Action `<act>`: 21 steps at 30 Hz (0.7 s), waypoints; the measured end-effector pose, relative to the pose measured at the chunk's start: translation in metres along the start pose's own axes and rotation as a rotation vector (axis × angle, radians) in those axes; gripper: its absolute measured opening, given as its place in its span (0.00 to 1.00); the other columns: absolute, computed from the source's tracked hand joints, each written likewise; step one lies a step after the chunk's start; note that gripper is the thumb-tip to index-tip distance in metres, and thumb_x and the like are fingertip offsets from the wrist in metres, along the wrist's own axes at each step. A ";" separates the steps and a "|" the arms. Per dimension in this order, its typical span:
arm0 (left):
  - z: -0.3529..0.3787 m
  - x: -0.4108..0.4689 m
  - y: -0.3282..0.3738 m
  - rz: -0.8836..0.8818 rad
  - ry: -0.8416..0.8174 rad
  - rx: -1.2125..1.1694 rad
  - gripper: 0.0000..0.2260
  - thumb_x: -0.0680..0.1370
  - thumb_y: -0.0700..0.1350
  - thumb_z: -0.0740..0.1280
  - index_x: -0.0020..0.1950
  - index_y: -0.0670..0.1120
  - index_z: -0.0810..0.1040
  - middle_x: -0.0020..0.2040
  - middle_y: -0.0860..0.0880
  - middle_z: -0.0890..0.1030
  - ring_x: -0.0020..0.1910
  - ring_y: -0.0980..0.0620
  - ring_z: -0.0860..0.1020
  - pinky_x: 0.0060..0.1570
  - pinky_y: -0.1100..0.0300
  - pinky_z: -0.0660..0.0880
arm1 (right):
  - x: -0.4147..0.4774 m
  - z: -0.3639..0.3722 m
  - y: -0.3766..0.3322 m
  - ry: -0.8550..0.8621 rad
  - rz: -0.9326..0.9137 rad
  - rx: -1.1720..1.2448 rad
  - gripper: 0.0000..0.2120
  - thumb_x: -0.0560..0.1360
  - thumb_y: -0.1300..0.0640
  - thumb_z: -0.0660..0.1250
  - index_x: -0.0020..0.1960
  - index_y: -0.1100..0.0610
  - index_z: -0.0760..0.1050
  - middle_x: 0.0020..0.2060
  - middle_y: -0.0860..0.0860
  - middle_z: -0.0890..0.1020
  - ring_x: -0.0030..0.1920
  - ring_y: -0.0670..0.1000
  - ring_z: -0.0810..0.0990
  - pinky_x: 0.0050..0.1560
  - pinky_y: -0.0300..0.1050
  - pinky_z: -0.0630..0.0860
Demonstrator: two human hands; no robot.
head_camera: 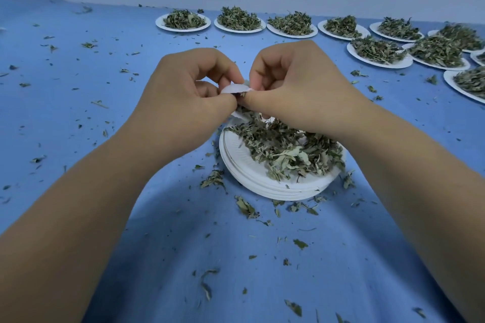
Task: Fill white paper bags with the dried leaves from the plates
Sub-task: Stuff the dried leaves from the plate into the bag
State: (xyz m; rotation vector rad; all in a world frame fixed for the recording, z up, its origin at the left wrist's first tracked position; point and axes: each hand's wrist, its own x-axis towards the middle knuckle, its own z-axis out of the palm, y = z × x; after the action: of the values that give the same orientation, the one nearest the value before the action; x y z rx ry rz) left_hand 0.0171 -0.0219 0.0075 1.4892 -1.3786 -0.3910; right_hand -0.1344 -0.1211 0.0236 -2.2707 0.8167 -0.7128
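While both hands are meeting above the far rim of the stacked plates (244, 178), the left hand (183, 92) and right hand (294, 86) are each pinching one lip of a white paper bag (235, 88) — its mouth running left to right. Dried leaves (283, 149) are lying just below, slightly nearer the right hand.

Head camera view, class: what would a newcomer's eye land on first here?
Centre frame, the left hand and right hand pinch a small white paper bag above a stack of paper plates heaped with dried leaves. More leaf-filled plates line the far edge of the blue cloth, which is littered with crumbs.
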 end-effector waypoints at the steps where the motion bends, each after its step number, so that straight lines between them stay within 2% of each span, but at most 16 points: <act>1: 0.000 0.000 -0.001 -0.005 0.001 0.009 0.11 0.70 0.36 0.69 0.43 0.52 0.82 0.38 0.48 0.80 0.31 0.40 0.77 0.33 0.54 0.76 | 0.001 0.000 0.000 -0.009 0.008 0.014 0.07 0.71 0.56 0.76 0.42 0.53 0.78 0.31 0.52 0.83 0.29 0.47 0.79 0.32 0.43 0.76; 3: 0.003 -0.001 0.001 -0.028 -0.012 0.009 0.09 0.67 0.40 0.67 0.42 0.53 0.81 0.36 0.51 0.79 0.26 0.50 0.72 0.28 0.63 0.70 | 0.002 0.000 0.000 -0.030 0.010 0.013 0.07 0.72 0.56 0.75 0.47 0.49 0.79 0.30 0.48 0.83 0.27 0.44 0.76 0.30 0.38 0.73; 5: 0.004 -0.002 0.003 -0.046 -0.036 -0.051 0.09 0.66 0.41 0.66 0.42 0.52 0.81 0.37 0.53 0.79 0.26 0.54 0.73 0.27 0.66 0.69 | 0.004 0.004 0.000 -0.038 -0.029 -0.047 0.04 0.72 0.54 0.74 0.44 0.45 0.81 0.30 0.46 0.81 0.29 0.42 0.76 0.34 0.40 0.73; 7: 0.004 -0.002 0.003 -0.050 -0.039 -0.111 0.09 0.66 0.39 0.67 0.43 0.48 0.81 0.38 0.52 0.80 0.28 0.50 0.77 0.30 0.60 0.75 | 0.004 0.008 0.000 -0.031 -0.074 -0.153 0.06 0.73 0.50 0.74 0.39 0.42 0.78 0.37 0.43 0.79 0.39 0.44 0.77 0.42 0.41 0.73; 9: 0.004 -0.001 0.002 -0.053 -0.033 -0.161 0.09 0.67 0.37 0.67 0.44 0.45 0.82 0.39 0.47 0.80 0.32 0.42 0.80 0.37 0.52 0.79 | 0.005 0.010 -0.002 -0.051 -0.075 -0.195 0.05 0.72 0.48 0.73 0.41 0.42 0.77 0.45 0.42 0.79 0.47 0.42 0.79 0.46 0.42 0.74; 10: 0.003 0.000 0.001 -0.051 -0.033 -0.182 0.08 0.67 0.36 0.67 0.44 0.44 0.81 0.39 0.44 0.80 0.33 0.41 0.80 0.37 0.52 0.79 | 0.007 0.011 -0.002 -0.064 -0.071 -0.217 0.05 0.72 0.49 0.73 0.43 0.45 0.78 0.44 0.41 0.80 0.46 0.41 0.80 0.44 0.41 0.74; 12: 0.004 0.000 0.001 -0.044 -0.046 -0.201 0.05 0.67 0.37 0.68 0.41 0.43 0.80 0.37 0.43 0.79 0.30 0.47 0.78 0.33 0.58 0.76 | 0.012 0.012 -0.002 -0.056 -0.076 -0.307 0.05 0.71 0.51 0.73 0.44 0.49 0.78 0.41 0.43 0.82 0.43 0.43 0.80 0.41 0.43 0.75; 15: 0.006 0.000 -0.001 -0.031 -0.010 -0.164 0.04 0.68 0.37 0.68 0.38 0.47 0.78 0.31 0.53 0.77 0.27 0.52 0.76 0.27 0.66 0.70 | 0.017 0.017 -0.004 -0.002 -0.069 -0.382 0.05 0.70 0.52 0.71 0.44 0.51 0.78 0.42 0.46 0.82 0.45 0.49 0.80 0.40 0.46 0.77; 18: 0.003 0.002 -0.006 -0.020 0.117 -0.028 0.05 0.69 0.40 0.69 0.39 0.50 0.78 0.28 0.54 0.77 0.25 0.53 0.72 0.25 0.66 0.67 | 0.017 0.017 -0.005 0.039 -0.058 -0.350 0.07 0.73 0.47 0.71 0.45 0.50 0.78 0.44 0.44 0.82 0.41 0.41 0.78 0.36 0.35 0.72; 21: 0.000 0.002 -0.008 0.041 0.191 0.138 0.04 0.68 0.42 0.67 0.39 0.51 0.77 0.30 0.54 0.76 0.26 0.56 0.71 0.29 0.64 0.69 | 0.012 0.010 -0.010 -0.075 -0.042 -0.184 0.05 0.72 0.51 0.72 0.48 0.47 0.79 0.48 0.41 0.83 0.33 0.30 0.75 0.34 0.25 0.68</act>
State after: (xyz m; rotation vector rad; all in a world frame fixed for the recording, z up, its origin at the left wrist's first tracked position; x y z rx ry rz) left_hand 0.0219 -0.0254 0.0012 1.5649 -1.3023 -0.1252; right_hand -0.1163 -0.1201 0.0271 -2.4695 0.8303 -0.5887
